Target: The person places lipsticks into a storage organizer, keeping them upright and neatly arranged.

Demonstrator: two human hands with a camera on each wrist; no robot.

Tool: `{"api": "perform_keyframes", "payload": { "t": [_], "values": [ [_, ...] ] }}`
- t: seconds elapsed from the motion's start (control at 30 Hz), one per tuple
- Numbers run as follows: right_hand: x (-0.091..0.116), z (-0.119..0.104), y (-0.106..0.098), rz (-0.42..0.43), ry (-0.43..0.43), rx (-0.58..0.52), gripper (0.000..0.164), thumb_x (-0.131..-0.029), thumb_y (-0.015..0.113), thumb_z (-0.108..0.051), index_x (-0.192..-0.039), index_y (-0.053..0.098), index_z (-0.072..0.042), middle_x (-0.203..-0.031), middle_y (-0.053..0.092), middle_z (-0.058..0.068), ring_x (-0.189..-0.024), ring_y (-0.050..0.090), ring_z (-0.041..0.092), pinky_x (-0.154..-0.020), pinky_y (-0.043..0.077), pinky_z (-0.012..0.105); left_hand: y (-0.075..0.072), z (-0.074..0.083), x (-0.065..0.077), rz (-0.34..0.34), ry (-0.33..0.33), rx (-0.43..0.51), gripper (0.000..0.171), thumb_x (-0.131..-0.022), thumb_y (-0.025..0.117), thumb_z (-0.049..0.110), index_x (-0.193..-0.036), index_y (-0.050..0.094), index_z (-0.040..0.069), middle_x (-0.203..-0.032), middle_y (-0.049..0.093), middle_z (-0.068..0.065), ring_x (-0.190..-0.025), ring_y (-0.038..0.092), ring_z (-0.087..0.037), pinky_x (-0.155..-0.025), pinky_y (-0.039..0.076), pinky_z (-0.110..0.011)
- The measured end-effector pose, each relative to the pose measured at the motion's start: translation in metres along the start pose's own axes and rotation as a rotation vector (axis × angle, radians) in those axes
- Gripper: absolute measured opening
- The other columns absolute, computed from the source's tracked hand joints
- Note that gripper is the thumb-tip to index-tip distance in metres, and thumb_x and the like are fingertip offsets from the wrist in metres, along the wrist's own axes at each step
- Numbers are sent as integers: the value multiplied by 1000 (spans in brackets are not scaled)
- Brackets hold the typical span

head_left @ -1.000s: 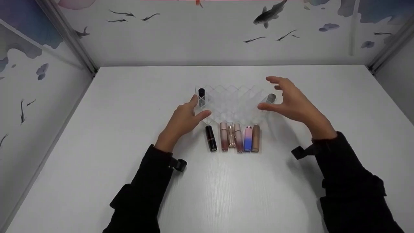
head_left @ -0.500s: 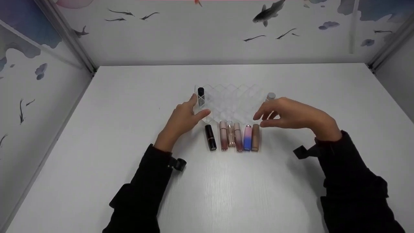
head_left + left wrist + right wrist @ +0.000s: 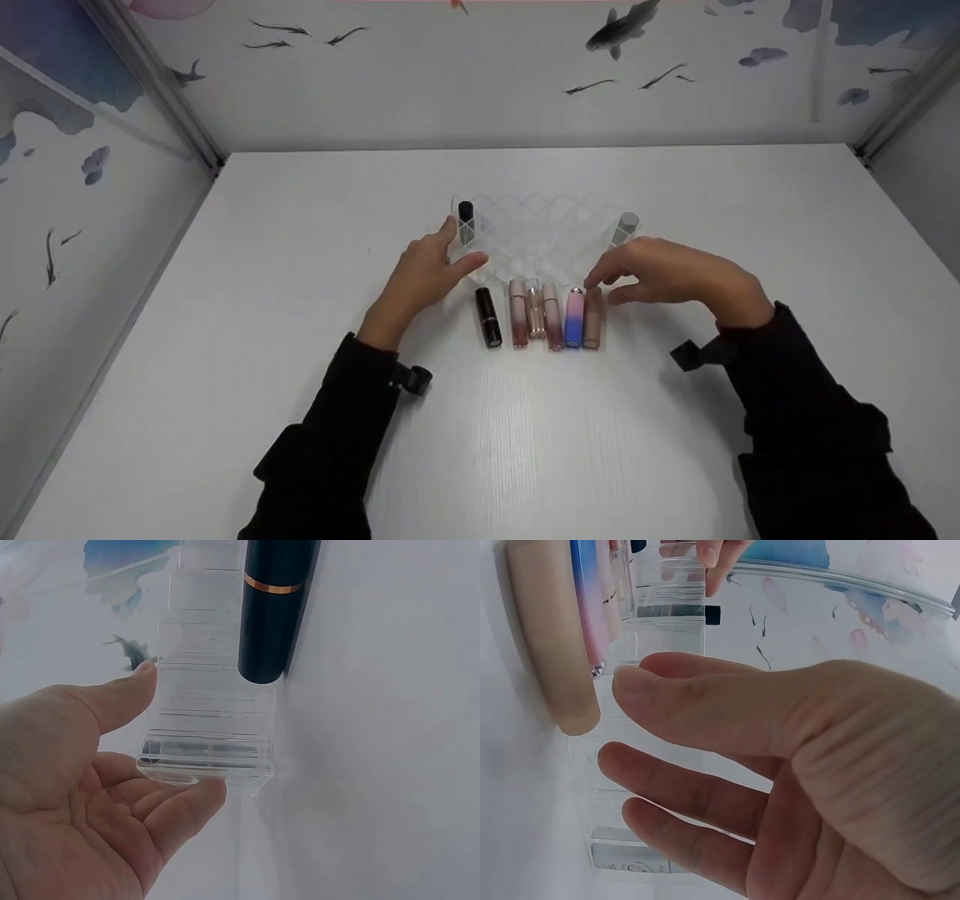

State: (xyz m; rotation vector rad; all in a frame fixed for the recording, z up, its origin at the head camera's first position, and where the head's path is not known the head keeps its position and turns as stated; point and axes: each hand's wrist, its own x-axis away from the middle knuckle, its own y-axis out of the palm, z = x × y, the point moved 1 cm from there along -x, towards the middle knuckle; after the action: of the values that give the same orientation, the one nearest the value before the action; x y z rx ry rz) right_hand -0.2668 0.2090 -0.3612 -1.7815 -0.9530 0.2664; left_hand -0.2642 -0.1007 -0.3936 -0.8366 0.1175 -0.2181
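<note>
"Which step are you on?"

"You seem to be reaching for the brown tube (image 3: 592,322), which lies on the tabletop (image 3: 480,450) just right of the frame's centre, at the right end of the row, beside the pink-and-blue tube (image 3: 574,319). Your right hand (image 3: 664,272) is just beside its upper end, fingers apart and gripping nothing."

"And your left?"

"Your left hand (image 3: 424,274) is relaxed, fingers resting against the left end of the clear organizer (image 3: 536,232), as if to steady it."

"So what does your next move call for?"

"Likely bringing thumb and forefinger together on the brown tube without nudging its neighbour."

"What differs from a second ago?"

"Your right hand was higher, spread around the grey-capped tube (image 3: 625,225) at the organizer's right end; now it is lower, nearer the row. Your left hand and the row of tubes look unchanged."
</note>
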Motion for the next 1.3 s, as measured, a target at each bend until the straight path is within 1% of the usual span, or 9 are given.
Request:
{"api": "perform_keyframes", "payload": {
  "t": [0.23, 0.4, 0.5, 0.63, 0.73, 0.87, 1.03, 1.1, 1.3],
  "values": [
    [-4, 0, 6, -3, -54, 44, 31, -83, 67, -1, -111, 70, -14, -110, 70, 1, -102, 65, 22, -88, 51, 43, 0, -1, -1, -2, -7, -2, 85, -88, 58, 52, -148, 23, 2, -52, 24, 6, -48, 18, -10, -56, 32, -28],
    [-8, 2, 10, -20, -81, 27, 25, -83, 69, -2, -104, 73, -14, -102, 71, 0, -96, 66, 18, -86, 52, 41, 0, -2, -1, 2, -4, -5, 85, -88, 58, 53, -148, 24, 2, -52, 23, 6, -49, 17, -10, -52, 29, -27],
    [-8, 4, 11, -32, -70, 35, 23, -82, 70, -3, -101, 74, -15, -98, 71, -1, -93, 66, 16, -85, 52, 39, 0, -3, -1, 4, -4, 0, 85, -88, 58, 53, -148, 25, 3, -52, 23, 5, -48, 17, -10, -52, 28, -28],
    [-8, 6, 12, -51, -51, 32, 25, -83, 68, 1, -101, 74, -16, -98, 71, -3, -93, 65, 16, -83, 52, 37, 0, -3, -1, 0, -3, -3, 85, -88, 58, 52, -148, 24, 2, -54, 28, 5, -51, 21, -11, -62, 37, -29],
    [-7, 6, 12, -62, -45, 19, 30, -80, 67, 5, -100, 74, -17, -97, 71, -4, -93, 64, 15, -83, 52, 36, 1, -3, -2, 0, -6, -3, 86, -88, 59, 52, -148, 24, 2, -55, 32, 4, -52, 22, -11, -70, 40, -30],
    [-7, 5, 13, -74, -39, 29, 34, -77, 69, 8, -98, 75, -18, -96, 70, -5, -92, 63, 15, -83, 52, 36, 1, -3, -2, 5, -7, 8, 85, -88, 59, 51, -148, 24, 2, -55, 30, 4, -50, 21, -12, -63, 39, -30],
    [-8, 5, 15, -95, 7, 55, 29, -79, 71, 2, -98, 75, -20, -95, 70, -7, -90, 62, 13, -83, 53, 36, 1, -4, -2, 7, -1, -6, 85, -88, 59, 52, -148, 25, 2, -55, 29, 4, -50, 23, -11, -55, 33, -29],
    [-8, 5, 15, -100, 28, 68, 29, -78, 72, 1, -96, 75, -21, -94, 70, -8, -88, 62, 12, -82, 53, 35, 1, -4, -3, 6, -3, -6, 85, -88, 59, 53, -148, 25, 3, -55, 28, 4, -51, 22, -11, -56, 33, -29],
    [-5, 4, 13, -108, 63, 86, 31, -75, 72, 6, -95, 74, -19, -92, 70, -7, -86, 61, 14, -80, 53, 35, 1, -3, -2, 2, -5, -13, 86, -87, 58, 54, -148, 24, 3, -57, 31, 4, -53, 25, -12, -67, 40, -30]
  ]
}}
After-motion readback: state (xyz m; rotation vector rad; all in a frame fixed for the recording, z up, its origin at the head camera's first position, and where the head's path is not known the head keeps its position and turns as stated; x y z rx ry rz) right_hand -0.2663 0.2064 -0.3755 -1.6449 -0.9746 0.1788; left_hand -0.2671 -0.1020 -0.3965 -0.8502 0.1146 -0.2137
